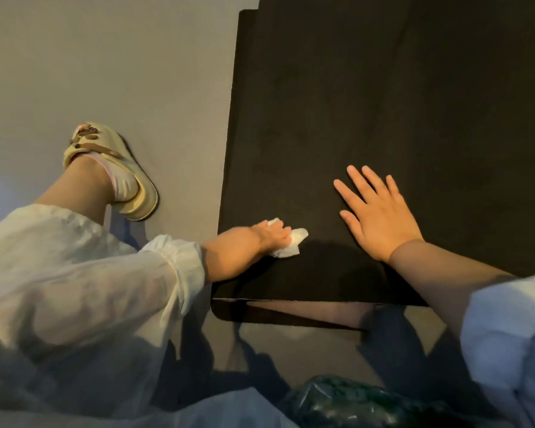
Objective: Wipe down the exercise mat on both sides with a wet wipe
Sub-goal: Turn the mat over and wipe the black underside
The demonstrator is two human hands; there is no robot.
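Observation:
A black exercise mat [383, 103] lies flat on the grey floor and fills the right half of the view. Near its near-left corner my left hand [271, 234] grips a crumpled white wet wipe [295, 240] and holds it down on the mat's surface. The wipe pokes out above and to the right of the fingers. My right hand [376, 214] rests flat on the mat to the right of the wipe, fingers straight and spread, holding nothing.
My left foot in a cream sandal [112, 168] stands on the grey floor [105, 57] left of the mat. A second dark layer [260, 315] shows under the mat's near edge. A shiny dark green bag [352, 400] lies at the bottom.

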